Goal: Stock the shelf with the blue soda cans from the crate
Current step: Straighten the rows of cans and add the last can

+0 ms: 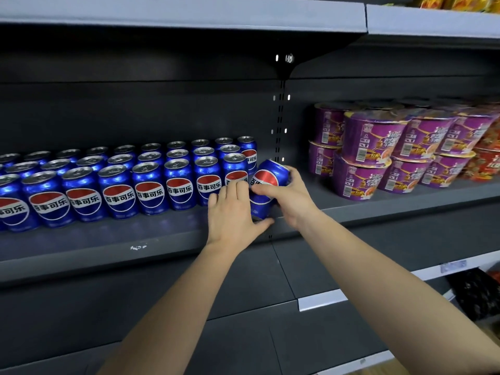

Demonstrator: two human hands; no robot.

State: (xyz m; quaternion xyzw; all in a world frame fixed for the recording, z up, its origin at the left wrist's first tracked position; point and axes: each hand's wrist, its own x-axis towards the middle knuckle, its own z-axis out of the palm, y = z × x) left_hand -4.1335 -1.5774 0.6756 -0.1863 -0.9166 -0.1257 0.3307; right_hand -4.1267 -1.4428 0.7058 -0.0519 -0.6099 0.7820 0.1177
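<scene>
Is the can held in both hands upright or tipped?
Tipped: the held can leans right, its top angled away from the upright rows, gripped by the right hand with the left hand against it.

Purple noodle bowls (pixel 378 147) stack two high at three o'clock, red bowls (pixel 487 161) just beside them; yellow packets (pixel 454 1) sit at one o'clock.
</scene>
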